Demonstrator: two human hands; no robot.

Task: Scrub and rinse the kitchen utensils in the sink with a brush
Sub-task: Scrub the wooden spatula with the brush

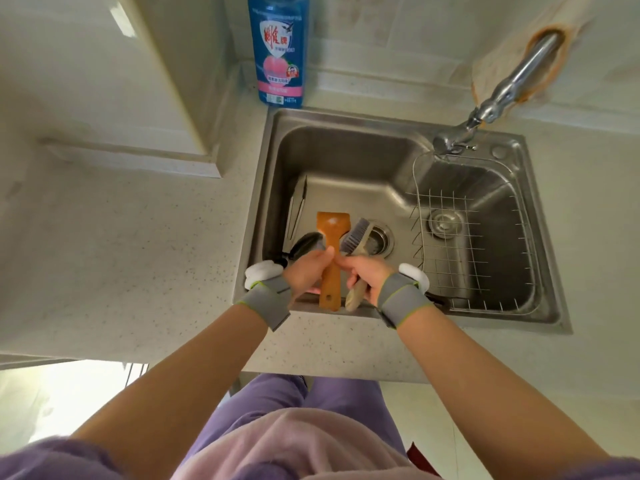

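The left hand [310,271] is closed around the handle of a wooden spatula [331,251], held over the near edge of the sink [346,140]. The spatula's long axis runs nearly straight away from the person, its broad flat blade at the far end and the handle's holed tip toward the body. The right hand [369,275] is closed around the pale handle of one brush [355,251]. The brush lies close to parallel with the spatula, tilted slightly right, its grey bristle head just beside the blade's right edge and facing it; whether bristles touch wood is hard to tell.

On the sink floor to the left lie one pair of metal tongs [298,209], pointing away, and one dark ladle [306,242], its handle hidden behind the left hand. One wire basket [460,244] sits in the right part of the sink under the tap [505,91]. One blue soap bottle [278,50], its top cut off by the frame, stands on the bench [121,254] behind the sink. Both wrists wear grey bands.
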